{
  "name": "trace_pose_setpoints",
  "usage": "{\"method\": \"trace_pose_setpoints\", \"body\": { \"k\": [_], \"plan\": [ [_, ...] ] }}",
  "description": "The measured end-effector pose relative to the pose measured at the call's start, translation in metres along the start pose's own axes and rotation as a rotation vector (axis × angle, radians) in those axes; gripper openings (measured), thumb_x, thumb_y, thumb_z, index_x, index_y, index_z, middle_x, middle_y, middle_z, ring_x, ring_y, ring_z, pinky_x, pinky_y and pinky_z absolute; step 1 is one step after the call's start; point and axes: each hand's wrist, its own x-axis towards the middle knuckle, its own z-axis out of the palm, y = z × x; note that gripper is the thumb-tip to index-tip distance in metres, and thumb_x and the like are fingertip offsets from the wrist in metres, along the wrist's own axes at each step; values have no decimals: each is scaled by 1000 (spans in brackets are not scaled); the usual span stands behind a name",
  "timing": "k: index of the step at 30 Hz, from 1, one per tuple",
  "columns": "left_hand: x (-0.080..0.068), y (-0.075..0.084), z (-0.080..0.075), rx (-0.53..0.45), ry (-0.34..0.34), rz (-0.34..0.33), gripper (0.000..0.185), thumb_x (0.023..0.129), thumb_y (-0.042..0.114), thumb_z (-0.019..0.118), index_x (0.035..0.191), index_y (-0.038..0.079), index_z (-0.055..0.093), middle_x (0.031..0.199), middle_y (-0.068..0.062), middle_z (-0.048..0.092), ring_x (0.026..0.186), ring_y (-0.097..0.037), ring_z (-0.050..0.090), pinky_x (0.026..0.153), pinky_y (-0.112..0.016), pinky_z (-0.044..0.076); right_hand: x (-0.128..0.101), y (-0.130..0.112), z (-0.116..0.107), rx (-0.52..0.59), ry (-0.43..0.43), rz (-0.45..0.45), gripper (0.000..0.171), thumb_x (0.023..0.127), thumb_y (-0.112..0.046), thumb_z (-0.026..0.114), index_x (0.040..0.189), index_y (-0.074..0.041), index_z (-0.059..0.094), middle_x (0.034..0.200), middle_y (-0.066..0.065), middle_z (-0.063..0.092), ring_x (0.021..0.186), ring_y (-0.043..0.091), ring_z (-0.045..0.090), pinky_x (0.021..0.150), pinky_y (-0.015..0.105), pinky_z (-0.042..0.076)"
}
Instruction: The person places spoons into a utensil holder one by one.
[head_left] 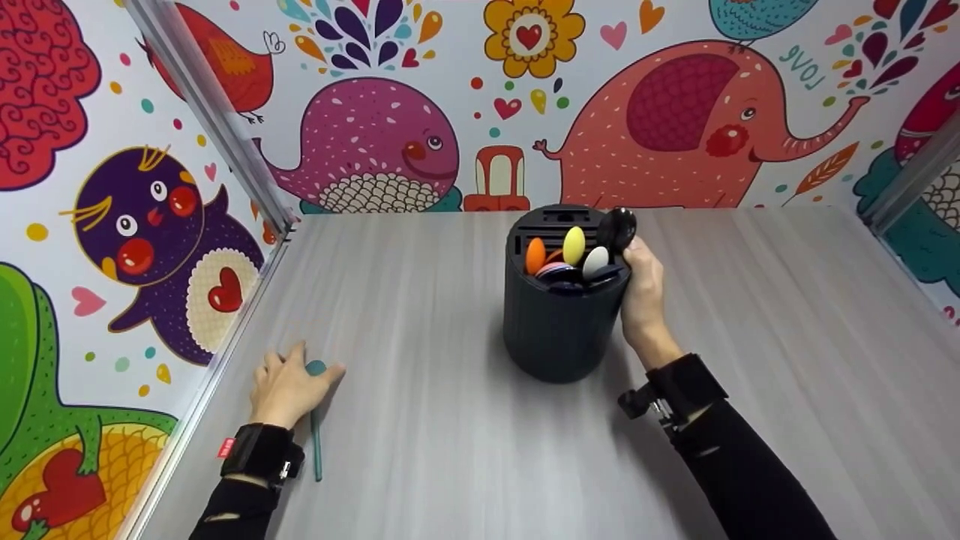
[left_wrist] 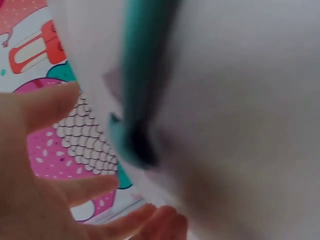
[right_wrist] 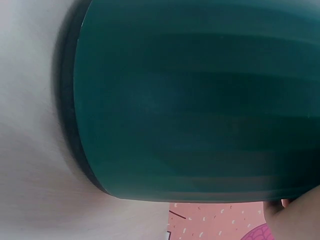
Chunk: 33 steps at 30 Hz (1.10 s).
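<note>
Lining the grey wood-grain table (head_left: 450,465), cartoon-animal walls (head_left: 675,112) enclose three sides.

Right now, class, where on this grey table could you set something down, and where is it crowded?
Bare table lies right of the dark holder up to the wall, and between the holder and the left hand. It is crowded at the holder, gripped by the right hand, and at the left edge, where the left hand rests on a teal spoon.

Bright even light, soft shadows beside the holder (head_left: 559,315), head view sharp, both wrist views heavily blurred
</note>
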Motion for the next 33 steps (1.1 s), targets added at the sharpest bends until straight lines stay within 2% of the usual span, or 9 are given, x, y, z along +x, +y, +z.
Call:
{"method": "trace_pose_setpoints", "body": {
  "k": [5, 11, 16, 20, 26, 30, 33],
  "plan": [
    [1, 0, 3, 11, -7, -12, 88, 94, 50, 63, 153, -7, 31, 133, -42, 30, 119, -57, 33, 92, -66, 39, 0, 0, 1, -1, 9, 2, 36, 91, -16, 41, 102, -9, 74, 97, -1, 67, 94, 13, 55, 88, 25, 42],
    [4, 4, 3, 9, -14, 23, 62, 98, 30, 62, 140, -12, 43, 126, -44, 39, 113, -60, 46, 92, -64, 43, 0, 0, 1, 5, 8, 2, 34, 90, -16, 41, 99, -9, 74, 96, -1, 67, 93, 13, 54, 87, 25, 42],
    [4, 6, 1, 6, -19, 30, 46, 93, 21, 60, 124, -11, 50, 119, -39, 45, 106, -57, 52, 91, -62, 44, 0, 0, 0, 9, 5, 5, 35, 92, -15, 41, 103, -8, 74, 100, -1, 68, 96, 13, 56, 90, 24, 43],
    [4, 7, 0, -23, -32, 20, 47, 85, 22, 62, 119, -8, 53, 117, -34, 48, 105, -51, 52, 89, -58, 45, 0, 1, 0, -6, 0, 0, 38, 93, -15, 41, 108, -6, 74, 103, -1, 69, 99, 13, 57, 93, 25, 43],
    [4, 12, 0, -117, -74, 44, 56, 89, 26, 62, 133, -7, 53, 126, -34, 55, 109, -45, 56, 90, -56, 49, 0, 1, 1, -1, -3, -14, 38, 93, -14, 40, 107, -6, 74, 103, 0, 69, 99, 13, 57, 93, 25, 42],
    [4, 19, 1, -151, -93, 83, 49, 88, 24, 63, 125, -7, 56, 118, -28, 62, 100, -38, 59, 84, -52, 51, -1, 0, 1, 8, -7, -10, 37, 94, -14, 41, 107, -7, 74, 103, 0, 69, 99, 14, 57, 93, 25, 43],
    [4, 26, 3, -174, -116, 96, 43, 87, 20, 64, 120, -6, 53, 108, -25, 62, 86, -32, 62, 75, -45, 52, -1, -1, 1, 11, -2, -2, 36, 94, -15, 42, 107, -6, 74, 102, 0, 69, 98, 14, 57, 92, 25, 44]
  ]
}}
